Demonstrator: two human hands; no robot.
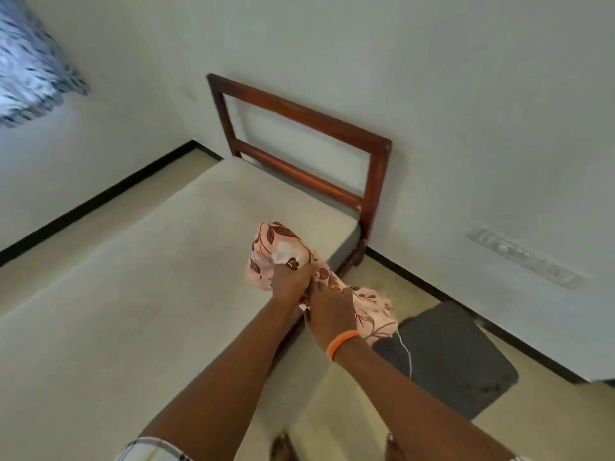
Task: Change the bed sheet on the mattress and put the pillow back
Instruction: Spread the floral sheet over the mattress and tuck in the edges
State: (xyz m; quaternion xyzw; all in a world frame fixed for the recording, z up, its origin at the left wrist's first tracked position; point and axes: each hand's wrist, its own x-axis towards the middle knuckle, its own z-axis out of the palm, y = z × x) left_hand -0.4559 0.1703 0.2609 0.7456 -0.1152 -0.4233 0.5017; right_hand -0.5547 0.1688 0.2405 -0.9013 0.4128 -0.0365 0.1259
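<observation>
A bare cream mattress (pixel 139 294) lies on a dark wooden bed frame with an open headboard (pixel 299 141). Over its right edge near the head end I hold a bundled pink sheet (pixel 286 247) with a brown floral print. My left hand (pixel 291 282) grips the bunched cloth from the left. My right hand (pixel 331 314), with an orange band on the wrist, grips the same bundle beside it. Part of the sheet hangs down to the right of my right hand. No pillow is in view.
A dark grey floor mat (pixel 459 361) lies on the floor right of the bed. A switch panel (pixel 522 257) is on the right wall. A patterned curtain (pixel 30 61) hangs at top left. My feet show at the bottom edge.
</observation>
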